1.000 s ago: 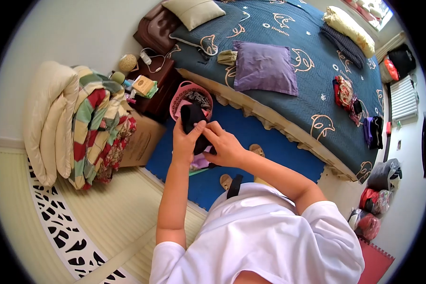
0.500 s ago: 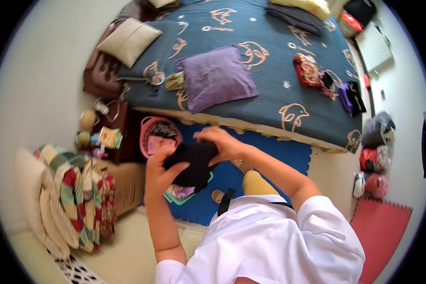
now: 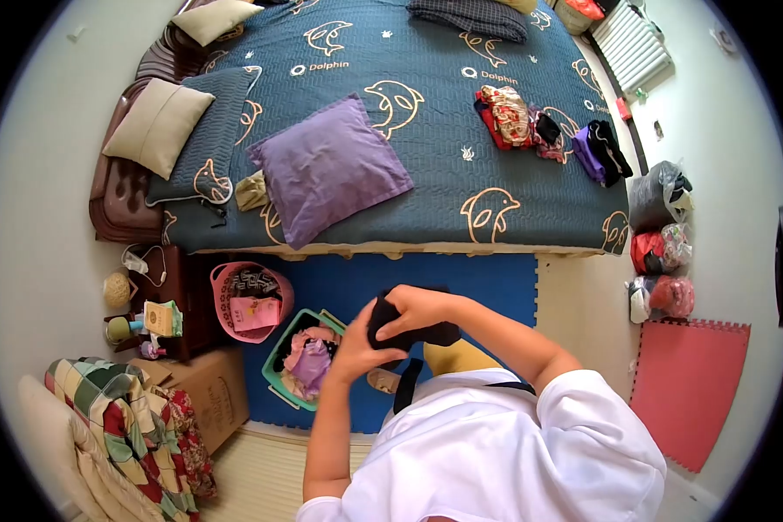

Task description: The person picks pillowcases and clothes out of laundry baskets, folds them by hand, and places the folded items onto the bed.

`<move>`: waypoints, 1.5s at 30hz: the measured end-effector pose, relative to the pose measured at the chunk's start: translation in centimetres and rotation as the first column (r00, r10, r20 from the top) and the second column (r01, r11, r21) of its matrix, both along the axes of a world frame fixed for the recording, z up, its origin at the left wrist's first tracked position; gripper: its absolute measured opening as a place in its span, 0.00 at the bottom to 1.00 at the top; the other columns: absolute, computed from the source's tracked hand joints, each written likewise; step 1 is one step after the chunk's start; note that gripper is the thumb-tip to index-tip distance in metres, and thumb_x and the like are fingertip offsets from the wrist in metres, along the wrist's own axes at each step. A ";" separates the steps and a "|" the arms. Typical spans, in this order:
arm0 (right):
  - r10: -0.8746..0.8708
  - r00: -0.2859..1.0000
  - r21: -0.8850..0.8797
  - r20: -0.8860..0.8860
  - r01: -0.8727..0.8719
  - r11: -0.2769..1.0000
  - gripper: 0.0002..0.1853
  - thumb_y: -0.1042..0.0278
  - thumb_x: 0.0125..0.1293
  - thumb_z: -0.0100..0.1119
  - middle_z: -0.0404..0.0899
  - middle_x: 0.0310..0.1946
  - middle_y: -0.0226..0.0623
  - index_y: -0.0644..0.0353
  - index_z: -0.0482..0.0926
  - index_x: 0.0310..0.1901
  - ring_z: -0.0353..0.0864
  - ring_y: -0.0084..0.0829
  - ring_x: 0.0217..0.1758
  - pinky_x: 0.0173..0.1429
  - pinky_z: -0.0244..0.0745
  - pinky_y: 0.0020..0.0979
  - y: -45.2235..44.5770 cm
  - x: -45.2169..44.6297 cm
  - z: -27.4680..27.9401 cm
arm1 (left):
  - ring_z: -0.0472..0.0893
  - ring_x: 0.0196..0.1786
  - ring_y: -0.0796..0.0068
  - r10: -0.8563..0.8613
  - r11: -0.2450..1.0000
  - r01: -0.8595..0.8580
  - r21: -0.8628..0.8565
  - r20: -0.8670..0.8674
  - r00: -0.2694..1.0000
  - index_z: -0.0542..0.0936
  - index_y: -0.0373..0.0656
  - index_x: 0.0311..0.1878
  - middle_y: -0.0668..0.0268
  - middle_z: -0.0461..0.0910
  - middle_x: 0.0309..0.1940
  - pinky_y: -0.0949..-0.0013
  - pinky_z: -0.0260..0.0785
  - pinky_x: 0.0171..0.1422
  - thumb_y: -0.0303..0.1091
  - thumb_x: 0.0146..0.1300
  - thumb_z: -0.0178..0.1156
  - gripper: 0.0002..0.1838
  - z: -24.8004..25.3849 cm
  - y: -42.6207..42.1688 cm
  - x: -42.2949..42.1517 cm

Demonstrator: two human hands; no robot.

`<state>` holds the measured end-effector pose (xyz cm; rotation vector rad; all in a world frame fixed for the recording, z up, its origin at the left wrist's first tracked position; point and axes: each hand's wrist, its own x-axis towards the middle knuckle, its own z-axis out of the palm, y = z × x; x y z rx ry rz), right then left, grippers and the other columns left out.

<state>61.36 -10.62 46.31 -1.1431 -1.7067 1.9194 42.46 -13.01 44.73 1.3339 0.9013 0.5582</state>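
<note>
Both of my hands hold a folded black cloth [image 3: 437,334] in front of my body, above the blue mat. My left hand [image 3: 357,346] grips its left edge, with the fingers partly hidden. Over its top lies my right hand [image 3: 419,310], thumb pressed into the fabric. Just left of my hands, a green basket [image 3: 276,372] on the mat holds pink, lilac and dark clothes [image 3: 310,364]. The exact kind of the black garment does not show.
A pink basket [image 3: 218,300] stands by the nightstand. On the bed [image 3: 426,213] lie a purple pillow [image 3: 335,170], folded red patterned clothes [image 3: 506,117] and folded purple and black clothes [image 3: 598,155]. A cardboard box [image 3: 213,396] and bagged items [image 3: 661,196] flank the floor.
My hands have moved right and toward my body with the black cloth, now folded more compactly. The view has shifted, so the green basket shows more fully.
</note>
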 end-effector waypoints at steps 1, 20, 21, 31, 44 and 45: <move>-0.011 0.999 -0.033 0.030 0.012 0.999 0.17 0.59 0.52 0.68 0.79 0.22 0.38 0.68 0.80 0.31 0.75 0.25 0.25 0.32 0.71 0.30 0.3 0.7 0.2 | 0.75 0.50 0.73 0.012 0.998 -0.010 -0.069 0.029 1.000 0.71 0.38 0.56 0.64 0.75 0.49 0.70 0.68 0.53 0.30 0.40 0.74 0.36 -0.9 -0.5 1.2; -0.090 0.985 -0.321 0.150 0.134 0.938 0.17 0.69 0.53 0.69 0.81 0.35 0.30 0.63 0.79 0.44 0.77 0.24 0.39 0.50 0.72 0.28 2.7 7.4 -9.4 | 0.79 0.45 0.74 0.550 0.835 -0.549 0.029 -0.027 0.835 0.74 0.37 0.52 0.62 0.80 0.43 0.71 0.70 0.50 0.29 0.58 0.61 0.17 -9.2 1.9 6.5; -0.145 0.980 -0.331 0.138 0.183 0.926 0.17 0.69 0.52 0.69 0.81 0.36 0.30 0.63 0.79 0.44 0.78 0.25 0.39 0.50 0.72 0.28 3.4 8.0 -10.1 | 0.79 0.45 0.74 0.579 0.813 -0.582 0.015 -0.116 0.807 0.74 0.38 0.51 0.63 0.80 0.42 0.71 0.70 0.51 0.28 0.58 0.61 0.17 -9.0 2.1 6.6; -0.385 0.875 -0.178 0.292 0.445 0.877 0.23 0.70 0.57 0.63 0.79 0.46 0.36 0.65 0.73 0.55 0.76 0.28 0.49 0.55 0.69 0.28 12.7 19.7 -18.5 | 0.78 0.37 0.77 0.533 0.730 -0.634 -0.257 -0.366 0.763 0.77 0.40 0.46 0.66 0.80 0.33 0.73 0.71 0.43 0.32 0.58 0.59 0.13 -18.4 -7.6 -0.4; -0.065 0.485 0.314 0.872 -0.453 0.834 0.39 0.62 0.46 0.69 0.65 0.60 0.49 0.65 0.65 0.61 0.67 0.47 0.61 0.62 0.67 0.36 17.5 3.0 -34.2 | 0.81 0.37 0.73 0.571 0.191 -0.870 -0.455 -0.670 0.475 0.78 0.43 0.46 0.64 0.81 0.35 0.70 0.73 0.38 0.29 0.56 0.61 0.13 -34.0 -24.5 -7.0; -0.121 0.411 0.342 0.904 -0.521 0.782 0.42 0.60 0.45 0.70 0.63 0.62 0.49 0.65 0.63 0.63 0.65 0.48 0.63 0.63 0.66 0.36 17.6 1.2 -35.1 | 0.81 0.38 0.73 0.599 0.100 -0.861 -0.499 -0.661 0.453 0.78 0.44 0.46 0.64 0.81 0.36 0.70 0.73 0.38 0.30 0.56 0.62 0.14 -34.7 -25.0 -7.6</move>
